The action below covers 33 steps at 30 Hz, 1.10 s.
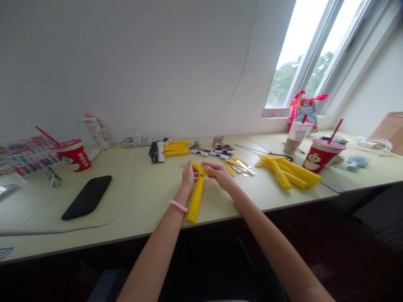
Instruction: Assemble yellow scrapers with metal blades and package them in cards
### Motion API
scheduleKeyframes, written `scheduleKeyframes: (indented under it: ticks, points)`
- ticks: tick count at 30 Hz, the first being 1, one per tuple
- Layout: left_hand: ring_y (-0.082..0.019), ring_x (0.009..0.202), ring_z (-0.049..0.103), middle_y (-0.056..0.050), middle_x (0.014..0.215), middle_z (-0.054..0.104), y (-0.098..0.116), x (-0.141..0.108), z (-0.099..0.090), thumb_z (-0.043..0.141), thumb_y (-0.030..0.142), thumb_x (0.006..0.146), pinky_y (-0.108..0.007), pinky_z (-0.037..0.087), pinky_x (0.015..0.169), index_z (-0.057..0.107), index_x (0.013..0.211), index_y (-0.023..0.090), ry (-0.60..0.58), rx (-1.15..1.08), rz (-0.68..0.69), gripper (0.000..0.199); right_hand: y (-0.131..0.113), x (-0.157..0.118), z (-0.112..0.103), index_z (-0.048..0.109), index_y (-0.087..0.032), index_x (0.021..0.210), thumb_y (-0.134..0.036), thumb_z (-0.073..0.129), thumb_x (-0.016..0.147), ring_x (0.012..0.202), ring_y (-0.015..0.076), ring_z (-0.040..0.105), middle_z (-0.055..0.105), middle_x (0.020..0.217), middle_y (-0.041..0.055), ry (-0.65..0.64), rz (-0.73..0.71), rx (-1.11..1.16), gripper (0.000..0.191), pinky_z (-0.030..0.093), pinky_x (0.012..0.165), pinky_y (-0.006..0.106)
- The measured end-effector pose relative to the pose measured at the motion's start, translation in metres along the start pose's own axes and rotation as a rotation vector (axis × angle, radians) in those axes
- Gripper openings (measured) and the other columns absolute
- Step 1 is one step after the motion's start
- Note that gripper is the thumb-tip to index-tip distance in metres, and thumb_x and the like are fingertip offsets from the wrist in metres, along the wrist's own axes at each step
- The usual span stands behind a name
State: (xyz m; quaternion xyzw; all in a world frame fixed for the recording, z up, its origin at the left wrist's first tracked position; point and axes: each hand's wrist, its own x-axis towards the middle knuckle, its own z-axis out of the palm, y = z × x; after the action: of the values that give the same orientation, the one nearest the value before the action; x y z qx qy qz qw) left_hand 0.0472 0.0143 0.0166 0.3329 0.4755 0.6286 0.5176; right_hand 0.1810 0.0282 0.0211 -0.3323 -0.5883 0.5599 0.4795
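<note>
A yellow scraper [195,199] with a wide head and a thick handle lies over the table's front part, its handle pointing toward me. My left hand [188,177], below a pink coil band on the wrist, grips the left side of its head. The fingers of my right hand [220,174] are closed at the head's right side; whether they also pinch something small is hidden. Beyond the right hand lie metal blades [247,167] and flat yellow pieces [230,168]. Some tiny metal parts [184,165] sit just behind the left hand.
More yellow scraper handles [283,172] are piled at right, near a red cup [324,155]. Packaged yellow scrapers [176,148] and cards [220,152] lie at the back. A black phone [87,197], a white cable [121,207] and another red cup [74,157] are at left.
</note>
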Motion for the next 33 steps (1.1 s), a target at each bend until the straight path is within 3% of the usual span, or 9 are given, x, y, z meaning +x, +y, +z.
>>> scheduleKeyframes:
  ticks: [7,13,19,29,33]
  points:
    - [-0.012,0.041,0.054,-0.005,0.059,0.059,-0.003,-0.007,0.003,0.053,0.043,0.075,-0.021,0.041,0.038,0.056,0.085,0.014,-0.297,0.101,-0.023,0.031,-0.002,0.0,-0.001,0.068,-0.014,0.097,-0.033,0.068,0.06,0.055,0.0089,0.043,0.06,0.064,0.0016,0.045,-0.007,0.013,0.042,0.033,0.054,0.026]
    - [-0.012,0.036,0.05,-0.003,0.053,0.056,0.006,-0.014,0.005,0.048,0.031,0.077,-0.022,0.037,0.034,0.054,0.082,0.011,-0.431,0.096,-0.008,0.021,-0.001,0.002,-0.002,0.068,-0.014,0.094,-0.033,0.069,0.059,0.054,0.0081,0.041,0.059,0.064,0.0006,0.062,-0.034,-0.018,0.04,0.032,0.052,0.025]
    - [-0.01,0.035,0.047,-0.003,0.052,0.053,0.004,-0.011,0.004,0.044,0.031,0.077,-0.02,0.034,0.032,0.052,0.071,0.012,-0.446,0.113,0.024,0.021,0.0,0.001,-0.003,0.069,-0.014,0.094,-0.034,0.068,0.061,0.054,0.0083,0.041,0.06,0.063,0.0011,0.05,-0.052,-0.058,0.04,0.033,0.053,0.025]
    - [-0.011,0.035,0.048,-0.003,0.051,0.055,0.0,-0.008,0.003,0.042,0.04,0.079,-0.021,0.035,0.033,0.054,0.075,0.013,-0.417,0.101,-0.012,0.03,-0.006,-0.001,-0.002,0.069,-0.012,0.096,-0.032,0.063,0.064,0.055,0.0095,0.044,0.06,0.062,0.0016,0.027,-0.09,-0.144,0.038,0.033,0.053,0.024]
    - [-0.011,0.033,0.046,-0.003,0.049,0.053,0.001,-0.01,0.004,0.039,0.039,0.08,-0.021,0.034,0.032,0.053,0.067,0.013,-0.397,0.124,0.016,0.032,-0.008,-0.001,-0.002,0.068,-0.013,0.098,-0.031,0.062,0.065,0.056,0.0096,0.045,0.061,0.064,0.0016,-0.009,-0.087,-0.13,0.038,0.033,0.054,0.025]
